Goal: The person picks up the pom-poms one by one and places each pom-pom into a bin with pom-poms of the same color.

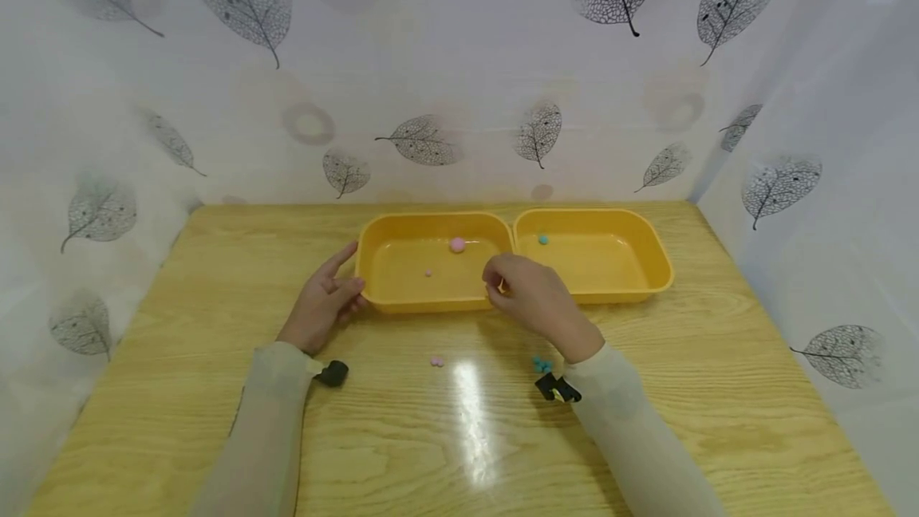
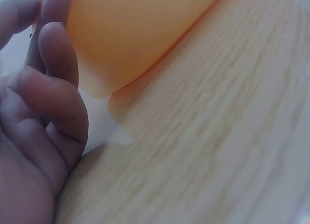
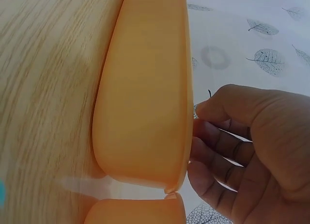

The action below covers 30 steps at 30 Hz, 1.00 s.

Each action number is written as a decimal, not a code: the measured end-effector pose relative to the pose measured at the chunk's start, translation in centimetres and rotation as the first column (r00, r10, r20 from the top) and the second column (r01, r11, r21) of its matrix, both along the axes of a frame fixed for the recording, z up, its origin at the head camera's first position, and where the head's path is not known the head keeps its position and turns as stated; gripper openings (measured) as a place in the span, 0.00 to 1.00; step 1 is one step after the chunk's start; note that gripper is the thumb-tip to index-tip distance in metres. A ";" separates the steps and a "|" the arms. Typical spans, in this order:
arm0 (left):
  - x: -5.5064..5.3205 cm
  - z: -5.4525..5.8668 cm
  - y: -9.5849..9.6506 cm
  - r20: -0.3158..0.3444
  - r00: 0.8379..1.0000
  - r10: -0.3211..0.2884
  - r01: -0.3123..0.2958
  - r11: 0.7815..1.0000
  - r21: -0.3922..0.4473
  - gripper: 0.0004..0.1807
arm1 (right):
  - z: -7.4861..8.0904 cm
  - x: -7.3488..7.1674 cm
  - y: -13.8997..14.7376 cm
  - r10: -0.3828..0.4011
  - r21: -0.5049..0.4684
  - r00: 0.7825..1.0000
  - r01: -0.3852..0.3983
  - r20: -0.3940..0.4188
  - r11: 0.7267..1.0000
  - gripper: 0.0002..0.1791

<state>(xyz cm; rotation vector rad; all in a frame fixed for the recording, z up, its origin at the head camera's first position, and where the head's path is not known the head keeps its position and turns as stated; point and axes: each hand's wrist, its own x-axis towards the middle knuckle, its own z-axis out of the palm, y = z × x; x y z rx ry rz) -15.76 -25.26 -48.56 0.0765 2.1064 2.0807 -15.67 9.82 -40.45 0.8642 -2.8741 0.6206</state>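
Note:
Two yellow plastic trays stand end to end on the wooden table. The left tray (image 1: pixel 402 303) has a larger pink ball (image 1: pixel 457 245) and a small pink bead (image 1: pixel 428 273) in it. My left hand (image 1: pixel 319 305) rests against its left end, thumb at the front corner. Over its front right corner is my right hand (image 1: pixel 534 294), fingers bent; the rim hides some fingertips in the right wrist view, and whether they hold anything cannot be seen. A teal bead (image 1: pixel 543 239) lies in the right tray (image 1: pixel 625 297).
Small pink beads (image 1: pixel 436 361) lie on the table in front of the left tray. Several teal beads (image 1: pixel 542 365) sit near my right wrist. A pale leaf-patterned curtain (image 1: pixel 445 86) hangs behind the table (image 1: pixel 402 437) and at both sides.

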 end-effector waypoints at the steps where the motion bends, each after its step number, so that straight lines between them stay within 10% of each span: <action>1: 0.0 0.0 0.0 0.002 1.000 0.003 -0.003 1.000 0.002 0.36 | 0.0 0.0 0.0 0.000 -0.001 1.000 0.000 0.001 1.000 0.03; 30: 0.1 -0.1 -0.3 0.006 1.000 -0.021 0.021 1.000 0.015 0.35 | -0.5 -0.2 -0.6 -0.017 0.004 1.000 0.017 0.009 1.000 0.03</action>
